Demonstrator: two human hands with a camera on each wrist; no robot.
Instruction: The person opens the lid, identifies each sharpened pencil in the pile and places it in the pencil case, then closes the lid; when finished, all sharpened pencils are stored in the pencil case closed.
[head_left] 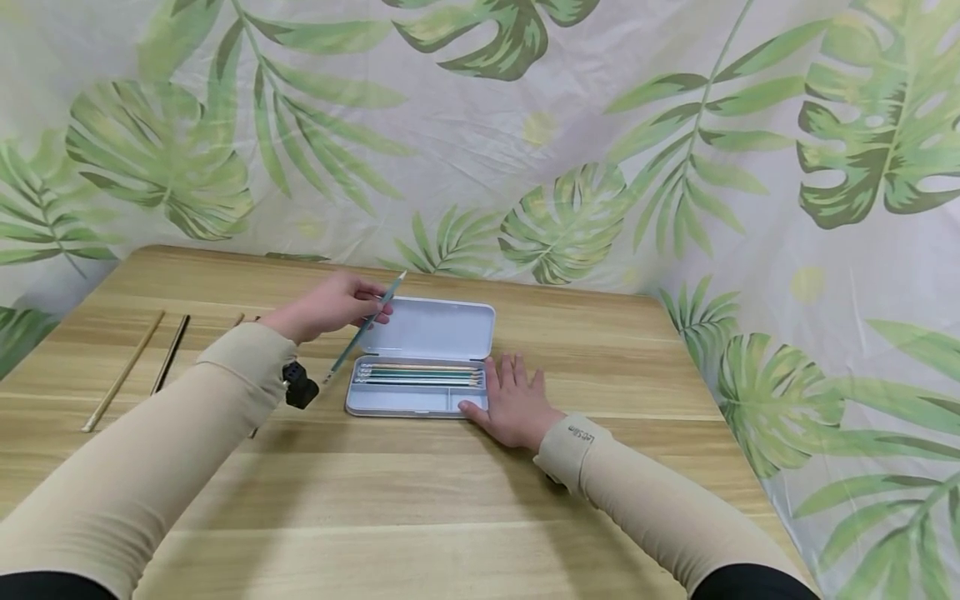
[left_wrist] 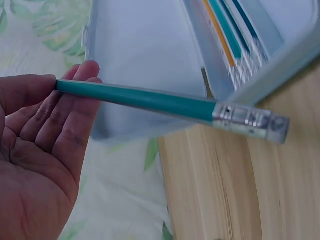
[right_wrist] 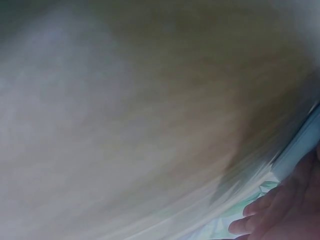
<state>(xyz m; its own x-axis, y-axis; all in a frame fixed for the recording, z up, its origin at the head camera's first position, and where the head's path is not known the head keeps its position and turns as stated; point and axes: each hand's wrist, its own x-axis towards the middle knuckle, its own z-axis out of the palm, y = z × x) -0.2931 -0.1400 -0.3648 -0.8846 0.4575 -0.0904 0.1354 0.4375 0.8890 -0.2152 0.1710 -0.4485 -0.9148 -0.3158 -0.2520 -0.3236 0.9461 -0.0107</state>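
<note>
In the head view, my left hand point(head_left: 337, 304) pinches a teal pencil point(head_left: 365, 332) between thumb and fingers, holding it slanted beside the pencil case. The left wrist view shows that pencil's silver ferrule and eraser end point(left_wrist: 250, 120) pointing away from the hand point(left_wrist: 45, 145). A pale blue-white pencil case point(head_left: 405, 403) lies open, its lid point(head_left: 438, 327) tipped to the back. Several pencils point(head_left: 420, 375) lie side by side in its rear compartment. My right hand point(head_left: 517, 404) rests with spread fingers against the case's right end, thumb by the front corner.
On the table point(head_left: 420, 500) at the left lie a gold-coloured pencil point(head_left: 123, 371) and a black pencil point(head_left: 171, 354). More pencils are partly hidden behind the left sleeve point(head_left: 172, 442). A leaf-print cloth point(head_left: 465, 125) hangs behind the table.
</note>
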